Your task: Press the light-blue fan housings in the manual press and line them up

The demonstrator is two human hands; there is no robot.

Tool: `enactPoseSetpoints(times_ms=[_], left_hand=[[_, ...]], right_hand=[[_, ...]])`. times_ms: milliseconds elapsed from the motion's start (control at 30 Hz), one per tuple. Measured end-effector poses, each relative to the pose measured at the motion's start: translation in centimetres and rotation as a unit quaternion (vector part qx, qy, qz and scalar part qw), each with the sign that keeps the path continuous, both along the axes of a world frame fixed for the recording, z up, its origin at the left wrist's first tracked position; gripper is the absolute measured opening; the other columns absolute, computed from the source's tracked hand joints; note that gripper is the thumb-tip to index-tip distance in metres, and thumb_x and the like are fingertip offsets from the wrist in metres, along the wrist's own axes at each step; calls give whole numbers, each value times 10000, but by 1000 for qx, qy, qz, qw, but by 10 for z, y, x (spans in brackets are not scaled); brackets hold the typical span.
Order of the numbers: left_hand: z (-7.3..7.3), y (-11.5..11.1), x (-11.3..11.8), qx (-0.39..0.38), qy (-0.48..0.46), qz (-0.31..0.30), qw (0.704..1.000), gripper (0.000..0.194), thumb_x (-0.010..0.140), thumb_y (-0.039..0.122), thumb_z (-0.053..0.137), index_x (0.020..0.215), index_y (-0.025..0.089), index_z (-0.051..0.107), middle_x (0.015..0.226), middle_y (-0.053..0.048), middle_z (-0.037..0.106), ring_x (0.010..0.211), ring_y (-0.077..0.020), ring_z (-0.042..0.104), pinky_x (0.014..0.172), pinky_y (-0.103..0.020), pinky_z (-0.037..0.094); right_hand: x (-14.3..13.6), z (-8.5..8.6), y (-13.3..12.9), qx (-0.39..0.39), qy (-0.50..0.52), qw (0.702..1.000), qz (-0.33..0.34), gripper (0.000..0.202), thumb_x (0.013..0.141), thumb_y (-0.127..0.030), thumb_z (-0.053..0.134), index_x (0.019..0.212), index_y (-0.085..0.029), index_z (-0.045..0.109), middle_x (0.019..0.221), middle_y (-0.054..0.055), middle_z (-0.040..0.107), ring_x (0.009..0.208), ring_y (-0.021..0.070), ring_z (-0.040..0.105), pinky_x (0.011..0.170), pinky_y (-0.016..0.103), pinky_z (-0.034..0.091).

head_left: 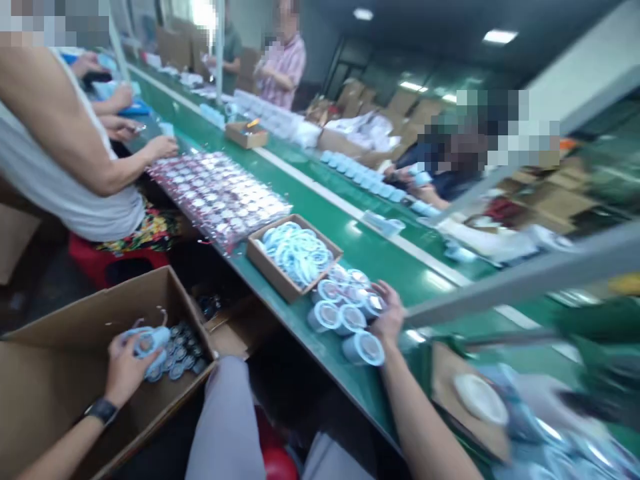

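Note:
My left hand (127,363) is inside a large cardboard box (55,327), its fingers closed round a light blue round plastic part (145,343). Beneath it in the box lie several similar blue-rimmed and dark round pieces (183,353). On the green bench, my right hand (390,313) curls round a light blue cylindrical part (375,305) at the right side of a cluster. Others in that cluster (326,315) have clear round tops, and one blue cylinder (365,348) stands nearer the edge. Motion blur softens the finer details.
A shallow carton of light blue rings (297,253) stands beyond the cluster. Farther left lie rows of silvery round parts (220,193). A grey metal bar (525,273) crosses at right. Co-workers sit along the green conveyor (320,200); one person's arm (115,167) reaches in at left.

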State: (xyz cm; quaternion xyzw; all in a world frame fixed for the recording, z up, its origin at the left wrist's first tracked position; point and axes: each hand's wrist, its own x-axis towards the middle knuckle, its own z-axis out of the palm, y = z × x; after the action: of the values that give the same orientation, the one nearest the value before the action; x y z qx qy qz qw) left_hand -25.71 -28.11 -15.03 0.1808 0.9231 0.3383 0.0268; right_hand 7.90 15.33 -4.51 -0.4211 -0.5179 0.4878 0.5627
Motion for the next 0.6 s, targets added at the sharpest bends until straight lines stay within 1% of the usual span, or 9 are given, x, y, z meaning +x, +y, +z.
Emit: enactPoseSetpoints(times_ms=[67,133,200,267,333,367,433,500,600], left_hand=[[57,3,19,62,82,-1,995,411,693,594,570,1034,367,595,1380,50,400,1301,-324,457,1153,-535,369],[113,11,54,103,132,-36,985,403,696,608,583,1037,394,599,1420,78,354,1302,-318,462,1154,-531,372],[162,27,106,121,142,-118,975,420,672,563,636,1037,356,629,1402,23,379,1267,-325,496,1123,-497,420],[197,53,164,96,113,-229,962,425,660,468,693,1054,314,657,1390,-27,390,1221,-311,544,1066,-426,481],[220,86,220,35,66,-322,944,460,668,356,732,1118,312,649,1442,-31,345,1149,-269,605,1003,-359,518],[228,104,244,-1,48,-358,932,492,661,311,750,1140,315,639,1458,-33,330,1087,-250,640,965,-342,534],[238,140,281,-75,44,-402,912,513,666,283,767,1156,319,623,1480,-46,318,972,-242,688,884,-350,558],[243,171,304,-130,68,-413,899,502,677,303,776,1153,313,617,1494,-72,321,919,-264,709,824,-369,567],[242,204,320,-168,103,-407,892,522,710,332,777,1199,297,596,1523,-142,304,927,-310,717,815,-404,566]], right_hand=[[19,15,4,-3,38,999,-14,471,969,-523,490,1214,-129,569,1108,91,618,937,164,628,836,347,538],[20,20,5,-13,74,997,-10,554,935,-607,435,1211,-152,587,1076,82,640,900,165,646,808,322,529],[16,23,4,-27,101,995,2,602,890,-649,411,1210,-178,603,1055,71,653,894,166,655,805,306,520],[17,26,2,-40,120,992,15,603,890,-648,421,1215,-173,598,1052,74,651,904,165,647,824,315,515],[24,30,0,-51,132,990,25,578,922,-623,443,1222,-148,582,1067,85,640,924,165,632,854,342,510],[28,32,0,-54,135,989,29,563,937,-607,453,1223,-138,576,1079,89,634,938,167,625,870,356,506],[37,36,-1,-58,137,988,36,531,955,-579,468,1215,-131,578,1100,92,624,967,173,613,896,373,498],[43,39,0,-62,134,988,45,504,962,-561,476,1201,-131,586,1114,91,619,983,175,608,910,378,495],[47,40,2,-71,126,988,60,487,963,-548,485,1187,-130,596,1128,93,617,988,175,605,913,381,496]])
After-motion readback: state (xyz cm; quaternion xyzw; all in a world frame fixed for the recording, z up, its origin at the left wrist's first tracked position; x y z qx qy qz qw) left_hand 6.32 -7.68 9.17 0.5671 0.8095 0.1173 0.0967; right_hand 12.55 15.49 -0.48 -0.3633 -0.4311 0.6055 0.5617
